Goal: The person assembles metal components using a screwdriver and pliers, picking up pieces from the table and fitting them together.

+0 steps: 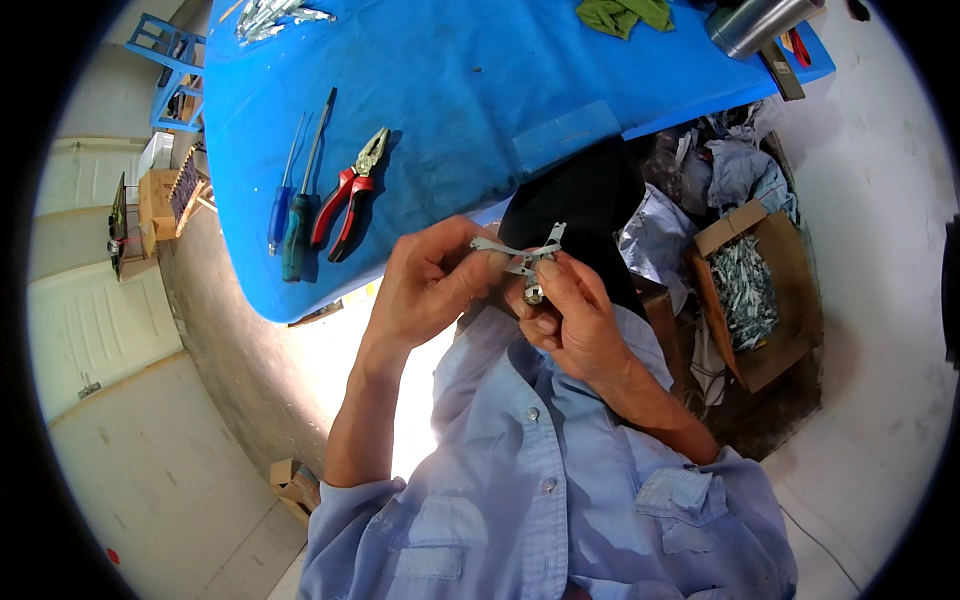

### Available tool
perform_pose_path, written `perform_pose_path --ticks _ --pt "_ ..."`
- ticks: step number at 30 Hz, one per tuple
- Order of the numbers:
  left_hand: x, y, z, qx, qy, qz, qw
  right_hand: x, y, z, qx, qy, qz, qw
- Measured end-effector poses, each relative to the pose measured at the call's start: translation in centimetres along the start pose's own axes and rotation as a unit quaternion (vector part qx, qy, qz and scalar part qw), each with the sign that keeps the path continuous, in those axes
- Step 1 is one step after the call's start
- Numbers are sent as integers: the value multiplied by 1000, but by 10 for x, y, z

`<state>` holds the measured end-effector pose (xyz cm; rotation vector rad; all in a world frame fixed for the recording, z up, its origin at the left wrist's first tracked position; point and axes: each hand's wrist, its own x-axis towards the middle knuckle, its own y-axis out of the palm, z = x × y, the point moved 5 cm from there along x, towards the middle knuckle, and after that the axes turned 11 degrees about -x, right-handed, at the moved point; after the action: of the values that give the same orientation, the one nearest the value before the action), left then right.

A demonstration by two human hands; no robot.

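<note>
Close together over my lap, just off the table's near edge, both hands hold a small pale metal part (520,250) with several thin arms. My left hand (437,275) pinches its left arm between thumb and fingers. With the fingers curled under it, my right hand (570,308) grips the part's right side, thumb on top. A shiny rounded metal bit (533,292) shows below, between the right fingers; whether it belongs to the same part I cannot tell. The fingers hide much of the piece.
On the blue-covered table (440,100) lie red-handled pliers (348,195), a blue screwdriver (281,210) and a green screwdriver (299,225). Metal pieces (275,18), a green cloth (625,15) and a steel cylinder (760,25) sit farther back. At right stands a cardboard box (785,340) of small metal parts.
</note>
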<state>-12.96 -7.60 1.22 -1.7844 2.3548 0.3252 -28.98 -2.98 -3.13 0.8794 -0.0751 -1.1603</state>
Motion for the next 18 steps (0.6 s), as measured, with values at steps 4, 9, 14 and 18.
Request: perform_pose_path --ticks 4,9,14,18 --pt "0 2 1 -1 -9 -5 1000 5 -6 -9 57 23 -5 998" --pt "-6 3 -12 74 -3 -37 997 13 -13 -12 46 10 -24 999" --pt "-21 -4 -23 193 121 -100 969 21 -20 -11 20 -28 -47 998" --pt "-40 -47 -31 278 143 -229 922 28 -28 -7 16 -48 -79 996"
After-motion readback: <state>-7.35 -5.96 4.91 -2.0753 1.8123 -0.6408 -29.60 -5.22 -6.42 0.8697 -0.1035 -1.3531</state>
